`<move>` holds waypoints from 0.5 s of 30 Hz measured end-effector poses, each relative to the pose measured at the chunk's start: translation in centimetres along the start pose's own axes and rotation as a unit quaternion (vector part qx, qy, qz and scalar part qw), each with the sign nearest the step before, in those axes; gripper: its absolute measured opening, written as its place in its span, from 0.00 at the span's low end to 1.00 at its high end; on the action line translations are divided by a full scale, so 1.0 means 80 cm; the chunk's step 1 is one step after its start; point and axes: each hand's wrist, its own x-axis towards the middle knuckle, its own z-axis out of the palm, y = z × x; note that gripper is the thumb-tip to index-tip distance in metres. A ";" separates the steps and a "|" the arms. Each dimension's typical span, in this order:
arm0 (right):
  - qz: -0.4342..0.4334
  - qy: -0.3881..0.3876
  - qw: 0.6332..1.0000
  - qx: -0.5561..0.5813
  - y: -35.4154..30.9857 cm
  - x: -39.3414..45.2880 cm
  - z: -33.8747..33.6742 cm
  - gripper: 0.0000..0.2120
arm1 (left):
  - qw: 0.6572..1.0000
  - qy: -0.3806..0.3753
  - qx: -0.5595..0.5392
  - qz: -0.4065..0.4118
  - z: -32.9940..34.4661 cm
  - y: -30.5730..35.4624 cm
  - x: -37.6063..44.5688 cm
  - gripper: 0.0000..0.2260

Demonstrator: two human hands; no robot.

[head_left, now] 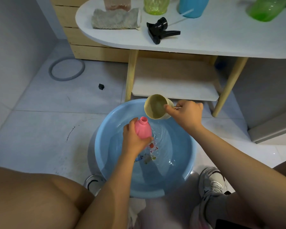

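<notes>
A blue basin (104, 129) holding water stands on the tiled floor between my feet. My left hand (132, 138) grips a pink bottle (143, 128) with no cap, mouth up, over the water. My right hand (186, 113) holds a beige cup (155, 106) by its handle at the basin's far rim, tilted with its opening towards me. Coloured shapes show on the basin's bottom under the water.
A white oval table (205, 42) stands behind the basin with a grey cloth (114, 19), a black spray head (160, 29), and pink, yellow-green, blue and green bottles. A lower shelf (173, 90) sits beneath it. A grey ring (66, 68) and a small black cap (101, 86) lie on the floor.
</notes>
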 end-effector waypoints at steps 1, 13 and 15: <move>-0.003 0.006 1.000 0.001 -0.002 0.000 0.000 0.25 | 1.000 -0.001 -0.002 0.000 0.000 0.001 0.000 0.41; -0.082 0.099 0.991 -0.022 -0.008 0.002 0.010 0.23 | 1.000 -0.007 -0.002 -0.007 0.000 0.003 0.000 0.42; -0.095 0.113 0.989 -0.026 -0.008 0.003 0.011 0.25 | 1.000 -0.009 0.003 -0.008 0.000 0.003 0.001 0.42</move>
